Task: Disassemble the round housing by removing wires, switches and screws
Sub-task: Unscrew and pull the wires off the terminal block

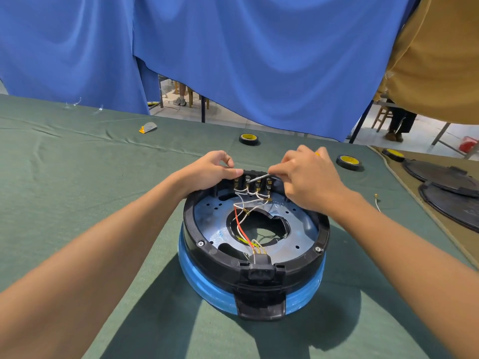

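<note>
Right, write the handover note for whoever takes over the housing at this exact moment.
Left hand: grips the far rim of the round housing, steadying it.
Right hand: holds a screwdriver, tip at the switches on the far wall.
Housing sits open side up on the green cloth.
Done: one loose wire lies on the cloth to the right.
Left: wires are attached at the switches and the near socket; switches seated; two rim screws in place.

3 tape rolls [249,139] lie behind the housing [255,270]; 2 lids [440,174] lie right.
</note>
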The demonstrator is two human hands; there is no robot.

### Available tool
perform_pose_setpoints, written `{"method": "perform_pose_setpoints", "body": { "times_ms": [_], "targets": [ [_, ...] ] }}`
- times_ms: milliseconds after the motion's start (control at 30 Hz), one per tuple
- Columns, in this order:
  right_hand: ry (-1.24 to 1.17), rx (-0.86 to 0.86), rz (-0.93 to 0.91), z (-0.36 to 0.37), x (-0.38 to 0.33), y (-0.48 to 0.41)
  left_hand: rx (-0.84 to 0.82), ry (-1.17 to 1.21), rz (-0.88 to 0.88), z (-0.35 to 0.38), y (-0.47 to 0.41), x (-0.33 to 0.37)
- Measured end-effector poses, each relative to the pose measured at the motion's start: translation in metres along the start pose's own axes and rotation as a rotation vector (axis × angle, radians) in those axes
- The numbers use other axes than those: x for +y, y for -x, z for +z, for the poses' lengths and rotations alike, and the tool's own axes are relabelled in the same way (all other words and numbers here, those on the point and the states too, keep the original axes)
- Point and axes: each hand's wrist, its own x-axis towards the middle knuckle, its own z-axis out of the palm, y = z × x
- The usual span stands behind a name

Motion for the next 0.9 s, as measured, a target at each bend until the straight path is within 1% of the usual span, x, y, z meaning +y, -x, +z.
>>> {"method": "perform_pose_setpoints", "body": {
  "times_ms": [67,200,333,433,533,633,900],
  "targets": [
    [0.016,0.048,0.024,0.005,-0.007,0.008,0.003,0.000,0.002,0.001,0.000,0.000],
    [-0.022,0.067,0.013,0.007,-0.009,0.006,0.010,-0.005,0.007,0.001,0.001,0.001],
    [-0.159,0.019,0.029,0.009,-0.009,-0.001,0.010,-0.019,0.011,0.000,0.001,0.002],
    [-0.241,-0.012,0.008,0.010,-0.009,-0.001,0.009,-0.030,0.012,0.001,0.001,0.002],
    [-0.223,0.059,-0.004,0.009,-0.008,0.004,0.021,-0.028,0.017,0.001,0.000,0.002],
    [-0.139,0.151,0.017,0.008,-0.008,0.008,0.027,-0.029,0.025,0.001,0.000,0.001],
    [-0.045,0.154,0.000,0.006,-0.013,0.010,0.018,-0.034,0.029,0.001,0.002,0.001]
  ]
}}
